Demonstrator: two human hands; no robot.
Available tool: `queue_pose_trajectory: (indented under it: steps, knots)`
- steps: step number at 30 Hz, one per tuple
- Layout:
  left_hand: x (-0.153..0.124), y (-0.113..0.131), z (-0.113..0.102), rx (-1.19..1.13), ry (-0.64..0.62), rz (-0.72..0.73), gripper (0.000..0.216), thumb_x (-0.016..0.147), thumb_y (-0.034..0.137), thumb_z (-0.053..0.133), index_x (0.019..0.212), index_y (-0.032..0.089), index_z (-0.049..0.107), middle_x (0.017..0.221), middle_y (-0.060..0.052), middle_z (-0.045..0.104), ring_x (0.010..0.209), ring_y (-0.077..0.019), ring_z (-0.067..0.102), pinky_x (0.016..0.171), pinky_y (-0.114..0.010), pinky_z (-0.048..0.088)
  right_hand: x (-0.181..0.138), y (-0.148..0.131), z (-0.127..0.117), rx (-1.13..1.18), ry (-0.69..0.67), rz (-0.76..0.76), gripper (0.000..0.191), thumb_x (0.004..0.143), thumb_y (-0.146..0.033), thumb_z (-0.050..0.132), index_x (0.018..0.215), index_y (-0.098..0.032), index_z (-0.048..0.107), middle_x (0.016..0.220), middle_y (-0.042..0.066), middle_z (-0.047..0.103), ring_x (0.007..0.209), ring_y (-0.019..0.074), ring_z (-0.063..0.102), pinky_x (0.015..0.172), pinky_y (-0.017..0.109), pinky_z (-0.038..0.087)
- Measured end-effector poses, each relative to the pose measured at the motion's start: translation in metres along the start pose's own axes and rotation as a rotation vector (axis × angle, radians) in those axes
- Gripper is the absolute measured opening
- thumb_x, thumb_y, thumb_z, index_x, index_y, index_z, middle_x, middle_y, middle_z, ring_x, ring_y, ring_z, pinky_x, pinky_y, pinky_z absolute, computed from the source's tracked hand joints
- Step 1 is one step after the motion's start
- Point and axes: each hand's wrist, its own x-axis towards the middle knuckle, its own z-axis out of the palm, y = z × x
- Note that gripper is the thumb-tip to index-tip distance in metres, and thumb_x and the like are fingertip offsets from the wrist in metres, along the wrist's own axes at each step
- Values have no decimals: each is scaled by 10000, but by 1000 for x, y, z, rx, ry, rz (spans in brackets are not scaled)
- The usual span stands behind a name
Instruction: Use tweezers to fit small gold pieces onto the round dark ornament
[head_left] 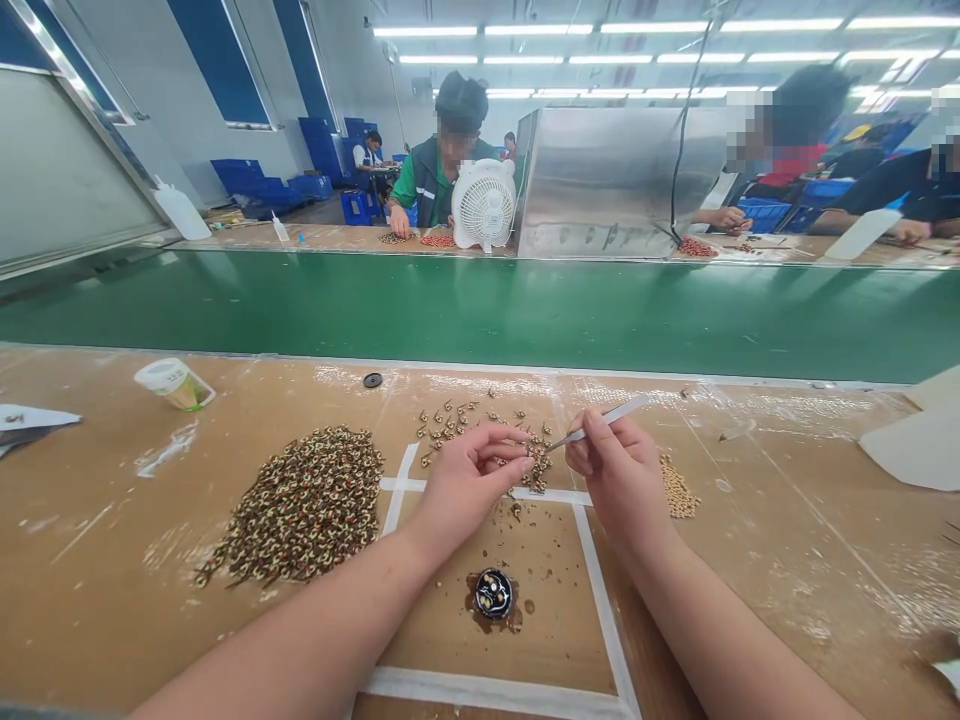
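Observation:
My left hand is closed in a pinch on a small dark part, too small to make out in detail. In my right hand I grip metal tweezers, their tips touching or very close to that part. Below and behind my fingers lie loose small brown-and-cream parts with thin stems. A big pile of similar pieces, some with red spots, sits left of my left hand. Tan beads lie beside my right wrist. Between my forearms, a small black round cap holds shiny liquid and several pale pieces.
White tape marks a rectangle on the brown tabletop. A tilted plastic cup and a black disc lie farther back. Beyond runs a green conveyor belt. Across it are a white fan, squeeze bottles and co-workers.

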Motion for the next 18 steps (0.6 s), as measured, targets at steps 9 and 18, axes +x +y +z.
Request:
queue_pose_trajectory:
  steps: [9,18]
  knots:
    - [-1,2,0,22,1,-32,308,821,322,874,1095,226,772,922,-59,819,706,-133,692,652,-263,550,-1,-3,2,-14,-19,17,455,895,-543,857,722,-187,633,588,-47,429,535,87,361,535,264,267]
    - [-1,2,1,24,-6,-24,320,812,313,867,1099,219,761,910,-59,807,692,-134,684,639,-265,543,-1,2,-2,-71,-17,-11,455,906,-553,842,735,-192,625,594,-47,436,541,92,355,539,275,237]
